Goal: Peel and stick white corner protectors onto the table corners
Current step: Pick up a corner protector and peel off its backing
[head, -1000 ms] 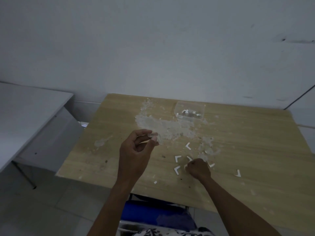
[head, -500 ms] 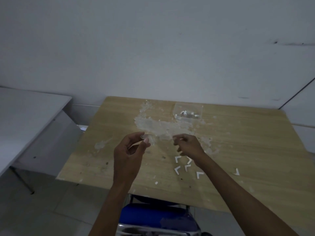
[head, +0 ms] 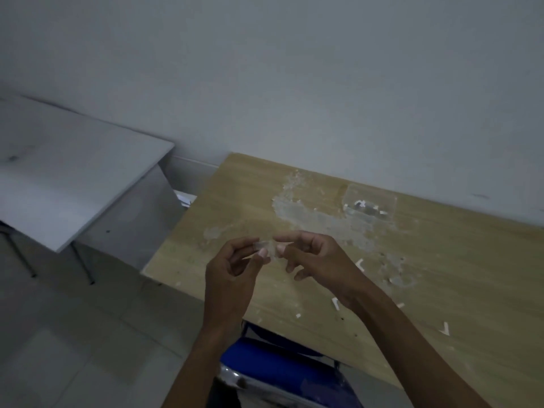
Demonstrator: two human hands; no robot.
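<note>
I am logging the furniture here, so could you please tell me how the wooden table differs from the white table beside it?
The wooden table is tan with scraped pale patches and bears white scraps; the white table looks plain. The wooden table lies under both hands; the white table stands off to the left. Both are flat-topped and stand near the wall.

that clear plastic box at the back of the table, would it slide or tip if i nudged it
The clear box looks thin-walled and holds only a few small white pieces, so it is probably light and would likely slide on the wooden table. It sits low and wide, so tipping seems unlikely.
</note>
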